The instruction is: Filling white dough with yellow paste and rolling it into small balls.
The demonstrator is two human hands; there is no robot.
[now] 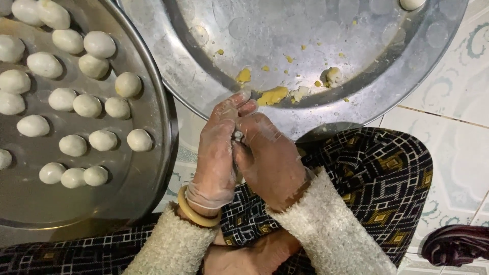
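Steel tray (153, 168) of dough balls (103, 140), left hand (216, 153) and right hand (270, 158) pressed around small dough piece (237, 135)

The left hand (216, 153) and right hand (267, 158) were pressed together palm to palm over the person's lap, with a small piece of dough (237, 135) caught between them and a bangle (196, 214) around the left wrist. To their left lay a round metal tray (153, 168) carrying rows of dough balls (86, 106), its right rim overlapping the edge of a second, larger metal tray (397, 81) that sat ahead of the hands. In that farther tray, scraps of filling (272, 95) lay just beyond the fingertips, one dough ball (410, 4) sat at its far right edge, and the tiled floor (458, 122) showed to the right of the patterned skirt (377, 173).
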